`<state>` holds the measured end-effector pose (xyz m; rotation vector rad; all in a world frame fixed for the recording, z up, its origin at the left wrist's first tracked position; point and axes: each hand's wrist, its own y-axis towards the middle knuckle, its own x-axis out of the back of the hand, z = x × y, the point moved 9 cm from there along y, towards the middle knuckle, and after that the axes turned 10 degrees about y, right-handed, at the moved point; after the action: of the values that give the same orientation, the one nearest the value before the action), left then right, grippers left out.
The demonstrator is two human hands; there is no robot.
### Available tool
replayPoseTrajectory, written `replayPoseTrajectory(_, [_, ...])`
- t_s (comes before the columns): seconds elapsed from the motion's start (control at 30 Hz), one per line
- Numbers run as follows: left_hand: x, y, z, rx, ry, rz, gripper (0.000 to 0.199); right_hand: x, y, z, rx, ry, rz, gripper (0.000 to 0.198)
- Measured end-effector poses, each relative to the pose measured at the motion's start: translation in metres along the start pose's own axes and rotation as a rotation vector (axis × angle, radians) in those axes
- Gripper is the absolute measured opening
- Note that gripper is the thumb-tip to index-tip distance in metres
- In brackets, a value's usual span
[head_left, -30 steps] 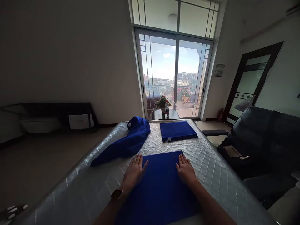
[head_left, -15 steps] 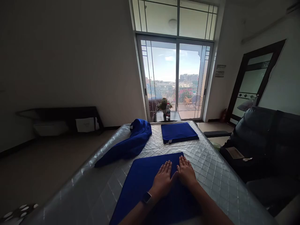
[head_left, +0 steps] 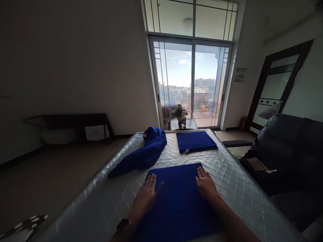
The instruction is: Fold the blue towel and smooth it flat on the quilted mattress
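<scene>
A folded blue cloth point(head_left: 176, 201) lies flat on the silvery quilted mattress point(head_left: 234, 181) in front of me. On its left edge rests my left hand point(head_left: 147, 193), fingers stretched out and thumb apart, with a dark watch on the wrist. My right hand point(head_left: 205, 183) lies flat near the cloth's far right corner, fingers extended. Beyond them sits a second blue cloth point(head_left: 196, 142), folded into a neat rectangle with a white tag at its near edge. Farther left, a third blue cloth point(head_left: 143, 153) is bunched and loosely twisted.
A black armchair point(head_left: 295, 158) with a flat card on its seat stands to the right. Past the mattress's far edge, a small dark table point(head_left: 176, 125) holds a potted plant and a bottle point(head_left: 183, 118). Sliding glass doors are behind it.
My left hand has slid left across the cloth, from beside my right hand to the left edge. My right hand stays near the right corner. The view has shifted slightly.
</scene>
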<state>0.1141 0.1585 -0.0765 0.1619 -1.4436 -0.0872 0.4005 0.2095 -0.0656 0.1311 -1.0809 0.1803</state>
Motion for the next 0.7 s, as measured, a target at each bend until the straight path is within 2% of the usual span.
replayPoseTrajectory(0.2, [0.007, -0.001, -0.002, -0.010, -0.054, 0.023, 0.078, -0.001, 0.001, 0.001, 0.011, -0.042, -0.017, 0.066])
replayPoseTrajectory(0.47, [0.007, -0.005, 0.010, 0.014, -0.117, 0.084, 0.083, 0.003, -0.003, 0.010, 0.004, -0.117, -0.026, 0.066])
replayPoseTrajectory(0.7, [0.010, -0.007, 0.012, 0.013, -0.124, 0.077, 0.081, 0.013, -0.028, 0.026, 0.079, -0.121, -0.035, 0.065])
